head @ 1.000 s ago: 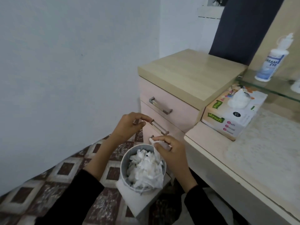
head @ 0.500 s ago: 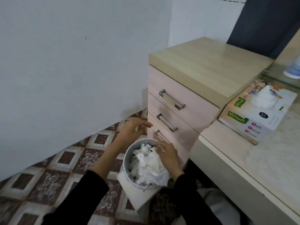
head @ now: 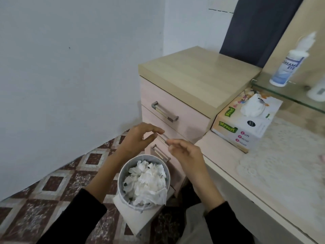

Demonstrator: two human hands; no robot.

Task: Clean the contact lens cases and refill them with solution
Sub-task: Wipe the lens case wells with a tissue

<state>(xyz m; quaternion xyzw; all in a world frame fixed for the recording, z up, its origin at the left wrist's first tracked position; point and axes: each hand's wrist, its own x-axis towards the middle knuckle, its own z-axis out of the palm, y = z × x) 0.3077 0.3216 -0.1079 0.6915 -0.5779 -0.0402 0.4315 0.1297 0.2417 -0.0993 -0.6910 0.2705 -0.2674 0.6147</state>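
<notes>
- Left hand: raised over the bin, fingers loosely curved, thumb apart from the forefinger. It grips nothing that shows.
- Right hand: at 3 o'clock of the left and near it, fingers relaxed and slightly bent, and empty.
- Bin: at 6 o'clock of the hands, a round grey thin-walled tub heaped with crumpled white tissues, soft and creased.
- Drawer unit: at 1 o'clock, with pale pink fronts, a matt wood-grain top and metal bar handles.
- Tissue box: at 3 o'clock on the desk, printed card with a sheet standing out of the slot.
- Solution bottle: at 2 o'clock, well apart from the hands, upright on the glass shelf.
- Handling, judged: the bottle looks to be light, squeezable plastic with a smooth label, slippery if wet. Take it round the mid-body, not by the tall narrow nozzle. The glass beneath is hard and slick, so it should be lifted, not slid.
- Lens cases: none identified. A pink sliver at the desk's right edge is too cropped to tell.
</notes>
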